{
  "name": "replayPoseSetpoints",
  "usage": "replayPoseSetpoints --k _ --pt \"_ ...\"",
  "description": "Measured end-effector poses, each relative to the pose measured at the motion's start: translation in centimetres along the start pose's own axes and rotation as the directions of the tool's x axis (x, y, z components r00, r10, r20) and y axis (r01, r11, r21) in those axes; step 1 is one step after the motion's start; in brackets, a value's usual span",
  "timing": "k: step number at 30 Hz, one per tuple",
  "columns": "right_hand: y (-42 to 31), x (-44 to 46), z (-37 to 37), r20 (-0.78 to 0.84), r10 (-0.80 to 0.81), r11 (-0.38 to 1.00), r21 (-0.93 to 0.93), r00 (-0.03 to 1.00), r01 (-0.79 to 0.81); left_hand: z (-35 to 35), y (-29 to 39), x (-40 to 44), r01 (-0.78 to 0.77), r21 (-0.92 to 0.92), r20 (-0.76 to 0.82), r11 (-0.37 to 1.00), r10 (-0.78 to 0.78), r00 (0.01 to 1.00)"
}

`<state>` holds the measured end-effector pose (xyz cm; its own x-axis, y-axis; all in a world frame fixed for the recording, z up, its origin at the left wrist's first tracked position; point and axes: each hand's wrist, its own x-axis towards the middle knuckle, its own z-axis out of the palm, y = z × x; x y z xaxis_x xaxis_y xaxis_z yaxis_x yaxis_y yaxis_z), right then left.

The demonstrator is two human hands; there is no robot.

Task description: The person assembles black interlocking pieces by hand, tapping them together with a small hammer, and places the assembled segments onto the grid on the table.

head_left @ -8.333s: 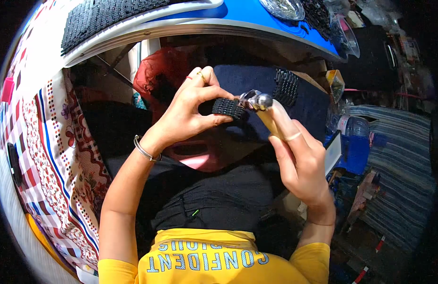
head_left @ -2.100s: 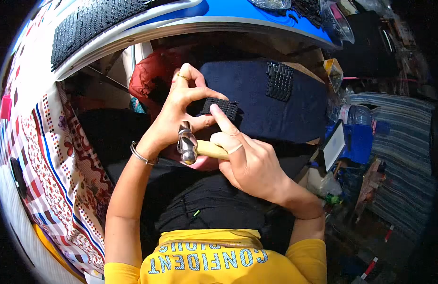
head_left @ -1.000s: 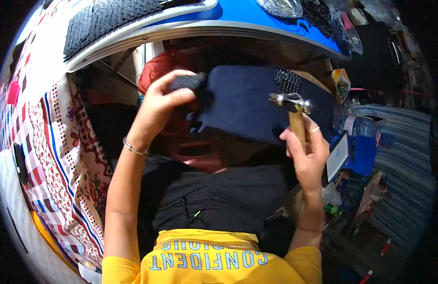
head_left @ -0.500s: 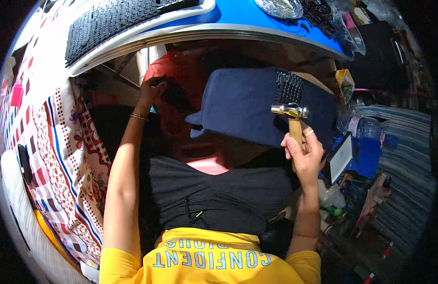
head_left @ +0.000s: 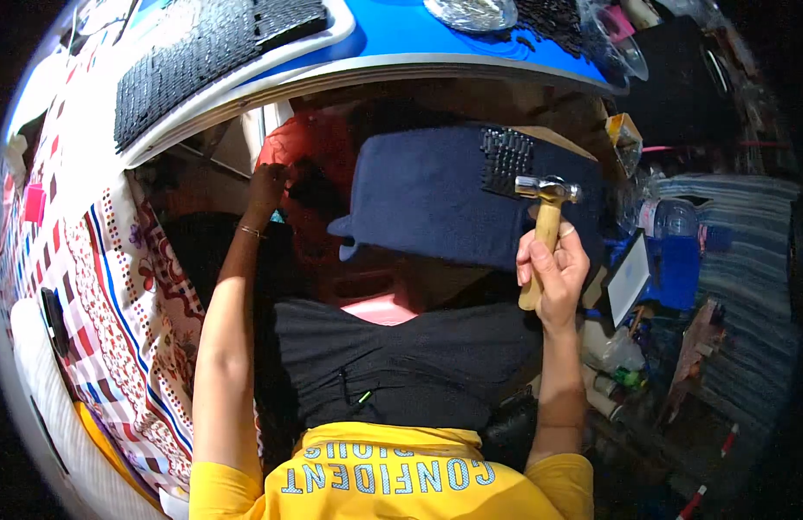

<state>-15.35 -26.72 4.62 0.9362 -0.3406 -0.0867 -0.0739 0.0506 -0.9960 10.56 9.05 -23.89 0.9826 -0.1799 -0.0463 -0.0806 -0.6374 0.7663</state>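
Left hand (head_left: 270,184) moved beyond left edge of navy-covered block (head_left: 427,195), grip unclear | right hand (head_left: 558,270) gripping hammer (head_left: 549,217)

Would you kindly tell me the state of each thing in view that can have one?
Hammer: held, metal head foremost.
Right hand: closed around the hammer.
Left hand: shadowed, grip unclear.
Small black beaded patch: lying on the navy pad.
Large black beaded sheet: spread out on the table.
Red bundle: rumpled, partly in shadow.
Screen-like panel: bright, tilted.
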Motion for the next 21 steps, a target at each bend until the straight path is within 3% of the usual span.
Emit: replayPoseSetpoints --k 5,10,12,13,15,17,21 --pt "0.2 0.0 0.2 -0.054 -0.032 0.989 0.140 0.998 0.039 -3.2 6.5 -1.8 -0.100 -0.022 -0.156 0.995 0.096 0.983" --pt "-0.4 0.7 0.3 -0.188 0.042 0.940 0.342 0.981 0.025 -7.7 22.4 -6.3 -0.245 -0.170 -0.298 0.955 0.187 0.936" --pt "-0.3 0.7 0.3 -0.181 0.034 0.939 0.342 0.983 0.030 -7.9 27.4 -6.7 -0.537 -0.142 -0.246 0.832 0.496 0.833" --pt "-0.3 0.7 0.3 -0.167 0.028 0.941 0.337 0.986 0.031 -7.5 29.1 -6.9 -0.541 -0.140 -0.243 0.829 0.501 0.831" --pt "-0.3 0.7 0.3 -0.136 0.010 0.944 0.327 0.991 0.036 -6.4 31.7 -7.2 -0.608 -0.187 -0.010 0.771 0.618 0.786" --pt "-0.3 0.6 0.4 -0.133 0.003 0.948 0.316 0.991 0.040 -4.8 33.4 -6.8 -0.689 -0.149 0.086 0.710 0.703 0.706" --pt "-0.1 0.5 0.2 -0.121 -0.007 0.962 0.270 0.993 0.040 -1.7 35.1 -6.4 -0.717 -0.143 0.149 0.682 0.731 0.666"
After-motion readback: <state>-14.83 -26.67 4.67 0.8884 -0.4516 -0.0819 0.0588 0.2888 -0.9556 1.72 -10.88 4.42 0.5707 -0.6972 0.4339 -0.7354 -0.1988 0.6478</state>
